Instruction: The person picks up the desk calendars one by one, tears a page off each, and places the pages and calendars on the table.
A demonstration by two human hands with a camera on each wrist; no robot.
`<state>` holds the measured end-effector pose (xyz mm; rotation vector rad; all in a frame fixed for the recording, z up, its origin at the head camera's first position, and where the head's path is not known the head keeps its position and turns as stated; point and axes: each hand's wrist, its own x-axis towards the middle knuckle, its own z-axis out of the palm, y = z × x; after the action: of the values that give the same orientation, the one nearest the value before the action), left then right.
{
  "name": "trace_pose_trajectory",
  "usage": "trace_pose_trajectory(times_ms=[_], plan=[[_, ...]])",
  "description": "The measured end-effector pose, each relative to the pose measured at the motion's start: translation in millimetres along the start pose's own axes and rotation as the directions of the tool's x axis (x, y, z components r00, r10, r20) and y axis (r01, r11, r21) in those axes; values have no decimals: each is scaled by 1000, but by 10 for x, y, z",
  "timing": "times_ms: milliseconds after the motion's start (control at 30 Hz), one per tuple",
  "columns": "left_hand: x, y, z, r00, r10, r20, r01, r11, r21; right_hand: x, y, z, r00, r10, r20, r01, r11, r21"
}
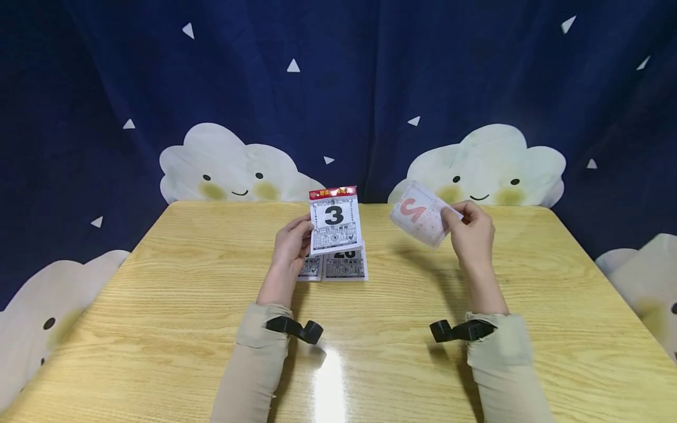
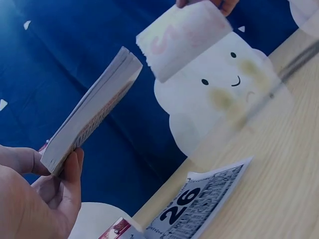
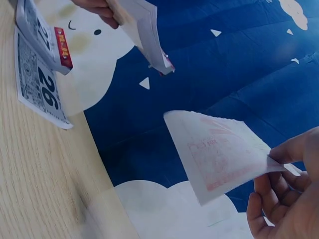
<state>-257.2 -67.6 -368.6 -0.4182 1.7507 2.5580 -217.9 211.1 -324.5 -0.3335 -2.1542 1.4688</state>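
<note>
My left hand (image 1: 292,242) grips a tear-off calendar pad (image 1: 335,226) by its left side, above the table. Its top page shows a black 3 under a red header strip, and the left wrist view shows its thick page edge. To the right, my right hand (image 1: 473,232) pinches a loose calendar sheet (image 1: 418,214) between thumb and fingers. A red numeral shows reversed through its thin paper, and one edge looks ragged. Below the pad lie a sheet marked 26 (image 1: 345,267) and, beside it, a red-topped calendar pad marked 27 (image 3: 42,32), both partly hidden by the held pad in the head view.
The wooden table (image 1: 174,329) reaches back to a dark blue curtain (image 1: 338,88) printed with white clouds and small triangles. Black bands with camera mounts (image 1: 296,329) sit at both wrists over beige sleeves (image 1: 254,370).
</note>
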Motion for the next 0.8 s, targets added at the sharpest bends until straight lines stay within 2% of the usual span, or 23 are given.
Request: trace_pose_trajectory(times_ms=[433, 633, 800], plan=[[-36, -92, 80, 999, -15, 29, 12, 995, 101, 7, 34, 7, 1000, 19, 20, -19, 1000, -17], [-50, -174, 150, 997, -26, 68, 17, 990, 142, 25, 85, 0, 1000, 13, 27, -11, 996, -83], [-97, -223, 222, 995, -37, 88, 20, 982, 187, 39, 135, -10, 1000, -24, 20, 27, 985, -170]])
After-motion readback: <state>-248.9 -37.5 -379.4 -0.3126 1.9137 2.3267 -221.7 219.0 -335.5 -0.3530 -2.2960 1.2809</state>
